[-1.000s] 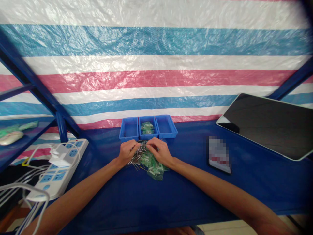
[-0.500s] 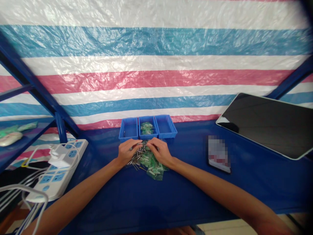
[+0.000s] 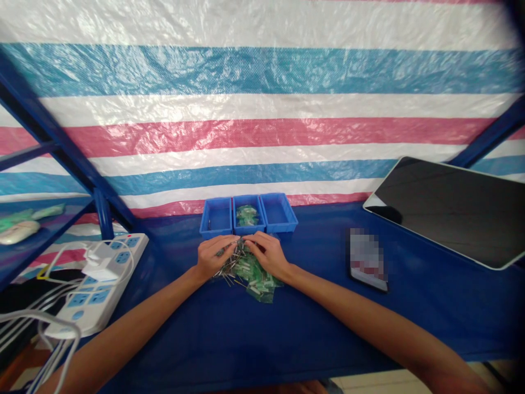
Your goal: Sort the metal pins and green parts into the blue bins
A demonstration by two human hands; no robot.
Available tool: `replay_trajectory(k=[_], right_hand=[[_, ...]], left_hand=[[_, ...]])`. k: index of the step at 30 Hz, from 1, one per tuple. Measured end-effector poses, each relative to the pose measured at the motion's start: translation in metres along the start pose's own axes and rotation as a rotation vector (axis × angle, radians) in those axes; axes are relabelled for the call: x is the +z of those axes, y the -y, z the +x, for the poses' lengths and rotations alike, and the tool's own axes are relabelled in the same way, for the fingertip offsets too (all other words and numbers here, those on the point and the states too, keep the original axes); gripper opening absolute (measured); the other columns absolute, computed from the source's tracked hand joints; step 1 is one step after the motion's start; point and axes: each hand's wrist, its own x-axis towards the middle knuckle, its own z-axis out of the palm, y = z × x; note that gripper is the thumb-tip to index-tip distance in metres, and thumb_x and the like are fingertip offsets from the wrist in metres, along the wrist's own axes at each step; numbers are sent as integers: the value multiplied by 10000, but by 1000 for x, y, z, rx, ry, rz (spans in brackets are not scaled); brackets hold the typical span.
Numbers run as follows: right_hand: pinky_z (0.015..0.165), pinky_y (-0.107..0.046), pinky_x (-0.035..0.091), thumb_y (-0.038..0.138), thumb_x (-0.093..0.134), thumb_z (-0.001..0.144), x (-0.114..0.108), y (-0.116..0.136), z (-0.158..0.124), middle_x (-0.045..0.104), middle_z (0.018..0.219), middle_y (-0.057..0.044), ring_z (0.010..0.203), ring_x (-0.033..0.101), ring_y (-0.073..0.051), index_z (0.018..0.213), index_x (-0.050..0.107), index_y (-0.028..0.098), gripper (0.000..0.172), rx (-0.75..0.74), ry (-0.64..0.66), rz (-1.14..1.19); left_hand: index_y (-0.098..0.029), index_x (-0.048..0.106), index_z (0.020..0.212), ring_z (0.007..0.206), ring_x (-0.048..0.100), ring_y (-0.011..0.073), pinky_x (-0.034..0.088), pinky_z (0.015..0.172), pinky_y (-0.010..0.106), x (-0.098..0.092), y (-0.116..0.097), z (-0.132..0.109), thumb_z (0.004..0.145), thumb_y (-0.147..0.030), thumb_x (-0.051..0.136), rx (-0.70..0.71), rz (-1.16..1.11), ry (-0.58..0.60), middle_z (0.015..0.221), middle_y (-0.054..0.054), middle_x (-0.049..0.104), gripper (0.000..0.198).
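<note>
My left hand (image 3: 214, 255) is over the left side of a pile of thin metal pins (image 3: 225, 269) that look like nails or screws. Its fingers curve toward the thumb in a pinch at the pile's far end. Close beside it, my right hand (image 3: 268, 254) has thumb and fingers drawn together, its fingertips almost meeting the left ones. What either pinch holds is too small to make out. Small green-tinted clear plastic packets (image 3: 256, 279) lie against the pins, partly under my right hand. Dark small pieces (image 3: 241, 245) show between the fingertips.
Just beyond my hands stand three blue trays: a left tray (image 3: 202, 225) with a small piece, a middle tray (image 3: 250, 230) with green packets, and a right tray (image 3: 281, 216). A phone (image 3: 367, 260) and tablet-like screen (image 3: 451, 210) lie right; a power strip (image 3: 98, 295) with cables lies left.
My left fingers and thumb have shifted slightly, showing more of a gap between them. My right hand, the packets and the trays stay nearly in place.
</note>
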Motion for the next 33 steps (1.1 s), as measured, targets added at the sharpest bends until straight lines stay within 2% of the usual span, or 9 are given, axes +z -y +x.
replay_trajectory(k=[7,13,18,22,28,33], right_hand=[[682,-276,451,284,436,938,-4,6,0,629,786,-47,709,571,-153,961,665,184,250,5,-40,25],[697,-291,459,272,447,931,-10,10,3,641,801,-52,716,575,-159,954,661,182,234,19,-112,41],[661,-280,443,274,449,929,-17,11,11,635,782,-48,680,553,-149,946,666,172,241,7,-135,32],[648,-272,429,274,462,925,-19,13,14,622,765,-43,660,535,-143,934,665,172,227,8,-90,6],[639,-258,428,290,480,916,-15,13,12,607,769,-33,657,535,-141,959,648,192,198,-2,27,-29],[594,-246,418,327,511,904,-11,8,10,611,818,-32,596,504,-120,1013,629,198,207,-11,126,-40]], left_hand=[[-184,662,1039,796,669,136,528,786,257,-1,-4,3,870,-168,534,-58,69,49,879,39,719,212],[-198,586,1198,764,591,133,483,717,272,0,2,5,889,-166,518,-7,75,64,862,50,671,318],[-201,644,1083,779,590,129,478,732,267,0,3,5,868,-152,557,2,35,9,855,40,669,238],[-199,677,995,813,603,132,493,741,260,0,3,4,881,-163,534,-17,43,3,890,53,655,187],[-209,656,1044,709,647,116,518,701,235,3,9,-3,867,-169,565,-25,52,-18,802,18,704,203],[-203,647,1059,764,695,130,550,745,220,4,9,-3,870,-207,568,-15,68,-17,836,15,731,205]])
